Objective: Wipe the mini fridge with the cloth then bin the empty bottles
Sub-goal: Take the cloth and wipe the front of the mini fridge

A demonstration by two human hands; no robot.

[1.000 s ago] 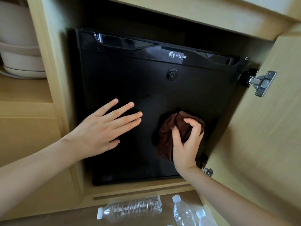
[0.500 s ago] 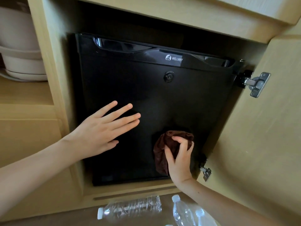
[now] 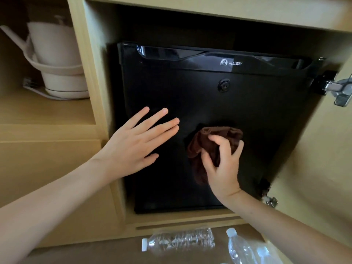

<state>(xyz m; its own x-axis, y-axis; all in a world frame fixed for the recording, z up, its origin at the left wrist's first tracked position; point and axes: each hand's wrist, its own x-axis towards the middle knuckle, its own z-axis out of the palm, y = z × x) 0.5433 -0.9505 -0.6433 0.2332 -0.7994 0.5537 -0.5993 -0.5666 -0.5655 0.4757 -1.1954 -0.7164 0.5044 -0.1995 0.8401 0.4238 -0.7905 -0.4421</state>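
Right hand grips bunched brown cloth against black mini fridge door, left hand flat, fingers spread; advise firm overlapping strokes.

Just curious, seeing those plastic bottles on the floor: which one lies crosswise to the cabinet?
The leftmost bottle: its body lies sideways, with the white cap pointing left. The bottle to its right aims its cap towards the mini fridge.

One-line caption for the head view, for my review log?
Right hand presses a bunched brown cloth against the black mini fridge door, left hand flat beside it; clear plastic bottles lie below.
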